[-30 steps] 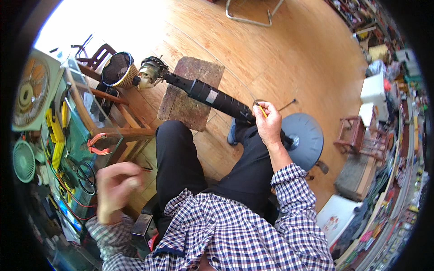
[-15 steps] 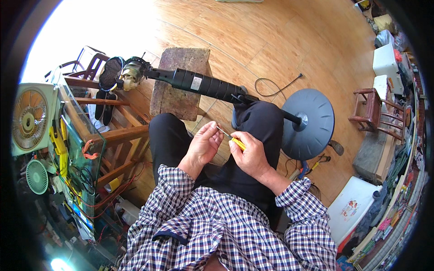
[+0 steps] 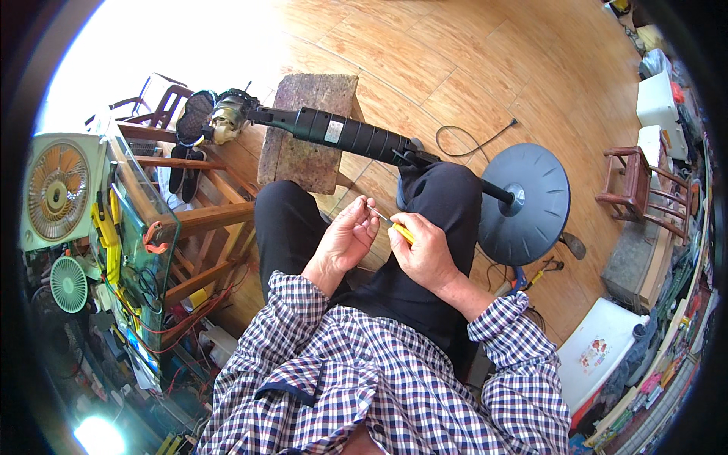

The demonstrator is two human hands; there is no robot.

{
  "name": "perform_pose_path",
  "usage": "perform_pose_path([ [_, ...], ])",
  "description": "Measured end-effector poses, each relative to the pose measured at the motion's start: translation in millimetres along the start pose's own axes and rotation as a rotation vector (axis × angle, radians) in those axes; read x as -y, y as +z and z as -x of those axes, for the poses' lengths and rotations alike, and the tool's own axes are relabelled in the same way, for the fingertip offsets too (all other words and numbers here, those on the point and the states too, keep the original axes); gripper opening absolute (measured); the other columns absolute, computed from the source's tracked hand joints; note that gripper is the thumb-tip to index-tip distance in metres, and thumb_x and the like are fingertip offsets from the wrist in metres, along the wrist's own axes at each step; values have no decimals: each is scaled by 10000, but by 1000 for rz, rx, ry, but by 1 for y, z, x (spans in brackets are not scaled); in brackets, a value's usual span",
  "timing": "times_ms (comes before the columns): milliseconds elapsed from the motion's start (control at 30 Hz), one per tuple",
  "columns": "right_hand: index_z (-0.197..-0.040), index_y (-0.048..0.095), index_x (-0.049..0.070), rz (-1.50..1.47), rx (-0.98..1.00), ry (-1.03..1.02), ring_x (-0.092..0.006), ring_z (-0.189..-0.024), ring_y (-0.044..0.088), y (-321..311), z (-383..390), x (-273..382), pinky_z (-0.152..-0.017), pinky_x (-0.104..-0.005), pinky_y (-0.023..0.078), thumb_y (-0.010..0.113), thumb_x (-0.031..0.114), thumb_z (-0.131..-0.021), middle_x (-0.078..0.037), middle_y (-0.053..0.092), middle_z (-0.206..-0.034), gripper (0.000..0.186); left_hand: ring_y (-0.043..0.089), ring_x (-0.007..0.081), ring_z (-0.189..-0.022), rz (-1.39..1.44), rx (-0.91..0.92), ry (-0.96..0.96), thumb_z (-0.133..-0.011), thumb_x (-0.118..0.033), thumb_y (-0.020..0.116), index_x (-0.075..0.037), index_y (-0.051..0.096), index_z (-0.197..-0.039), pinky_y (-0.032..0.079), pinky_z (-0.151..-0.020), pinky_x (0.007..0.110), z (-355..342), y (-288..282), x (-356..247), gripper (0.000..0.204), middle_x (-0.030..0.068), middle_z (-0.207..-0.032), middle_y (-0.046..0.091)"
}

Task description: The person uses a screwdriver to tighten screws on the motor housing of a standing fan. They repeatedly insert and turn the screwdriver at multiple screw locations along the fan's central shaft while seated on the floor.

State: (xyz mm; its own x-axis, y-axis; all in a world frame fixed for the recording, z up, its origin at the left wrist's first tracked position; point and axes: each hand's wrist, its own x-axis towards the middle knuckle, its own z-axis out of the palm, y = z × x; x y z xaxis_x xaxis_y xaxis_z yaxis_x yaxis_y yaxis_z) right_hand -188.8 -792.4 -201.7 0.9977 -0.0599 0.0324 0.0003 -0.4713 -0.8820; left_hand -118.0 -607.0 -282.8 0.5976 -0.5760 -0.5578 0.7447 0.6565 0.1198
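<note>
A screwdriver (image 3: 403, 232) with a yellow handle and thin metal shaft is gripped in my right hand (image 3: 427, 252). Its shaft points up and left toward my left hand (image 3: 347, 236). There the thumb and fingertips are pinched together at the tip; whatever they hold is too small to name. Both hands are above my lap, between my knees. Beyond them lies a stand fan without its blades: the black column (image 3: 341, 136) rests across a worn wooden stool (image 3: 307, 163), the exposed motor (image 3: 230, 121) is at its left end, and the round dark base (image 3: 525, 205) stands tipped at the right.
A glass-topped wooden table (image 3: 216, 216) at the left bears tools and wires. A box fan (image 3: 59, 191) and small green fan (image 3: 69, 284) are beside it. A power cord (image 3: 478, 144) curls on the floor. At the right are a small wooden chair (image 3: 628, 189) and white box (image 3: 599, 353).
The whole view has shifted slightly. Both hands stay at nearly the same spot, with the screwdriver tip still at the left fingertips. The left fingers have shifted a little.
</note>
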Motion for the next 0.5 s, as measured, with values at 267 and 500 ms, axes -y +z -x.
perform_pose_path([
  [267,-1142,624,-43,-4,-7,10,-422,-925,715,0,-1,2,-804,-448,596,664,50,-964,-238,698,-1020,205,722,181,-1023,7,47,-13,-1054,-167,679,-54,691,-1150,624,-929,295,-3,-4,0,149,57,-1146,740],
  [500,-1141,625,-34,12,-20,-3,-421,-909,718,1,0,0,-793,-451,597,669,62,-966,-240,701,-998,205,735,174,-1023,0,72,-20,-1059,-155,664,-55,708,-1131,623,-939,295,-1,-2,-2,131,62,-1141,753],
])
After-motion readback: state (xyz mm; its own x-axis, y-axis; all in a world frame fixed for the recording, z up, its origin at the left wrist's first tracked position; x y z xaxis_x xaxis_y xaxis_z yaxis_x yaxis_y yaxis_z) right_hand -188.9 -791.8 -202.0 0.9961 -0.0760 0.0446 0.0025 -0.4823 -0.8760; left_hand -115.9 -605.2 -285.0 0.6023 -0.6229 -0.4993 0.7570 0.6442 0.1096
